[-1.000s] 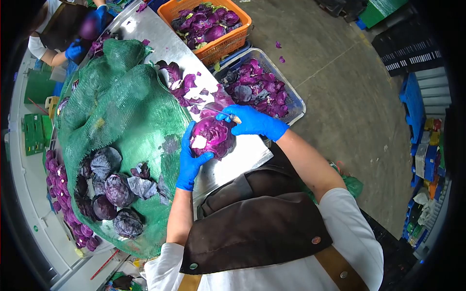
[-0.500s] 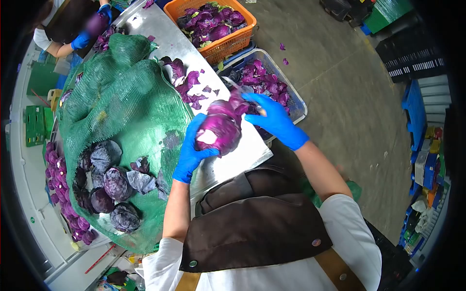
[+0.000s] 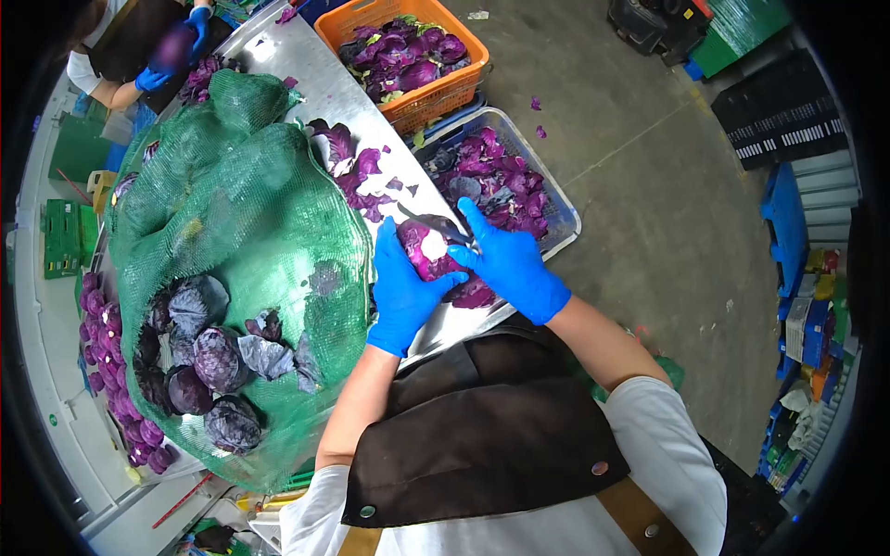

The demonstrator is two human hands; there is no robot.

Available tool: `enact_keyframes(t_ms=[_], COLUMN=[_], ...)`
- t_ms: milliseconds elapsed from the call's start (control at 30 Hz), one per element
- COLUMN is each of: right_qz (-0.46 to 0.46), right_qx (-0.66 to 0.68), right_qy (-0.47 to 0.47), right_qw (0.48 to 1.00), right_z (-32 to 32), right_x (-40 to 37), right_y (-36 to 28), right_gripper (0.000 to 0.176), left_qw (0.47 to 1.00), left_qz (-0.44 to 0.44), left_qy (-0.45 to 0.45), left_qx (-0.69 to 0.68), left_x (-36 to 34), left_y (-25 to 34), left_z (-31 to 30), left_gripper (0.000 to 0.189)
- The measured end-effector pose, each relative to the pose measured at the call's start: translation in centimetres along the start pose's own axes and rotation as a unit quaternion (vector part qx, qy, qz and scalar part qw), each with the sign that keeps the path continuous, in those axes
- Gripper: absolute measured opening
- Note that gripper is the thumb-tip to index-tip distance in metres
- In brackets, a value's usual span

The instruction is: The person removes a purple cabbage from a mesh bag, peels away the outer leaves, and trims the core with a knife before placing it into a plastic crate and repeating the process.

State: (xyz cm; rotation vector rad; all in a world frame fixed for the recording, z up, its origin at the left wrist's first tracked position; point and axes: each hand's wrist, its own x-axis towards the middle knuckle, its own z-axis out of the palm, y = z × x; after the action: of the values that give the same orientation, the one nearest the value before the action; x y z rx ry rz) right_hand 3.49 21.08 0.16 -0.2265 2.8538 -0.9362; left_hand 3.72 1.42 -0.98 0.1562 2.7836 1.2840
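My left hand (image 3: pixel 404 292), in a blue glove, grips a purple cabbage (image 3: pixel 419 243) from its left and near side, over the metal table (image 3: pixel 324 79). The cabbage's pale cut stem end faces up. My right hand (image 3: pixel 512 264), also gloved in blue, is closed on a knife (image 3: pixel 428 221) whose dark blade lies across the far side of the cabbage. Loose purple leaves (image 3: pixel 357 171) rest on the table beyond. A green mesh bag (image 3: pixel 241 204) covers the left part, with several dark cabbages (image 3: pixel 221 360) at its opening.
An orange crate (image 3: pixel 431 107) and a blue-grey crate (image 3: pixel 565 218), both holding leaves, stand along the table's right side. Trimmed cabbages (image 3: pixel 111 371) are piled at far left. A co-worker's gloved hands (image 3: pixel 153 78) hold something purple at top left.
The cabbage has turned so its pale stem end faces up. My right hand has moved in against it with the knife. A leaf now lies below the cabbage. The co-worker's hands moved slightly.
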Motion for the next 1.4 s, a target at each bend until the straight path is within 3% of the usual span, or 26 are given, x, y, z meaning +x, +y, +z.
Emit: enact_keyframes(t_ms=[67,100,233,367,433,467,533,600,667,733,767,867,933,967,1000,1067,1167,1267,1367,1400], right_qz=[-0.055,-0.066,-0.063,-0.043,0.03,0.066,0.051,0.053,0.078,0.206,0.23,0.15,0.13,0.142,0.097,0.089,0.173,0.143,0.149,0.144], right_qx=[-0.092,-0.117,-0.133,-0.052,0.003,0.033,0.121,0.239,0.235,0.267,0.259,0.141,0.156,0.166,0.239,0.331,0.395,0.277,0.312,0.244], right_qy=[0.02,0.016,0.016,0.02,0.009,0.002,-0.002,0.043,0.052,0.063,0.069,0.085,-0.062,-0.158,-0.084,-0.075,-0.124,-0.081,-0.036,-0.03], right_qw=[0.994,0.991,0.989,0.998,1.0,0.997,0.991,0.969,0.968,0.939,0.935,0.975,0.977,0.963,0.962,0.936,0.894,0.947,0.938,0.959], right_z=[0.6,0.8,0.6,0.6,-2.0,-2.8,0.1,1.7,4.7,7.2,6.4,2.5,0.6,0.8,2.5,3.2,2.0,3.3,4.4,5.4], right_x=[-0.4,-0.4,0.9,3.1,5.4,6.3,8.2,7.6,7.9,8.8,8.4,5.4,3.1,2.6,1.8,1.9,2.0,2.0,1.3,1.4], right_y=[0.1,0.4,0.3,0.8,1.8,2.2,5.1,4.7,5.8,8.2,8.8,2.8,-1.2,-1.9,-1.9,-1.2,-1.8,-1.1,0.5,2.3], right_gripper=[0.073,0.071,0.059,0.047,0.044,0.044,0.042,0.038,0.035,0.039,0.053,0.08,0.106,0.109,0.098,0.082,0.063,0.053,0.047,0.045], left_qw=[1.0,0.999,0.998,0.998,0.997,0.993,0.989,0.996,0.992,0.986,0.98,0.965,0.969,0.976,0.978,0.98,0.978,0.979,0.959,0.951], left_qz=[-0.029,-0.027,-0.028,-0.013,0.011,0.063,0.103,0.089,0.058,0.028,0.006,-0.032,-0.025,-0.012,-0.006,0.002,0.013,0.004,-0.044,-0.052], left_qy=[-0.008,-0.006,-0.049,-0.058,-0.032,-0.04,-0.023,-0.025,-0.039,-0.056,-0.055,-0.056,-0.053,-0.05,-0.05,-0.051,-0.067,-0.077,-0.09,-0.092], left_qx=[0.003,-0.039,0.011,0.022,0.063,0.092,0.1,0.017,-0.105,-0.153,-0.192,-0.254,-0.24,-0.21,-0.204,-0.193,-0.195,-0.19,-0.264,-0.292], left_x=[1.4,2.4,3.4,3.4,2.6,1.1,-0.3,-0.5,-1.1,-1.9,-2.2,-2.0,-1.4,-1.2,-1.2,-1.2,-0.9,-0.8,-0.5,-0.5], left_y=[0.5,-0.3,1.7,0.7,1.1,1.6,1.6,-0.5,-3.2,-4.3,-4.4,-4.3,-3.8,-3.8,-3.9,-4.3,-4.0,-4.6,-4.3,-4.6], left_z=[-0.1,0.4,-0.5,0.0,0.2,0.3,0.2,-0.4,-0.9,-1.9,-2.0,-1.7,-1.6,-1.6,-1.6,-1.6,-1.9,-2.0,-2.9,-2.9], left_gripper=[0.128,0.116,0.089,0.101,0.106,0.115,0.12,0.122,0.123,0.123,0.123,0.122,0.121,0.122,0.121,0.12,0.121,0.123,0.124,0.124])
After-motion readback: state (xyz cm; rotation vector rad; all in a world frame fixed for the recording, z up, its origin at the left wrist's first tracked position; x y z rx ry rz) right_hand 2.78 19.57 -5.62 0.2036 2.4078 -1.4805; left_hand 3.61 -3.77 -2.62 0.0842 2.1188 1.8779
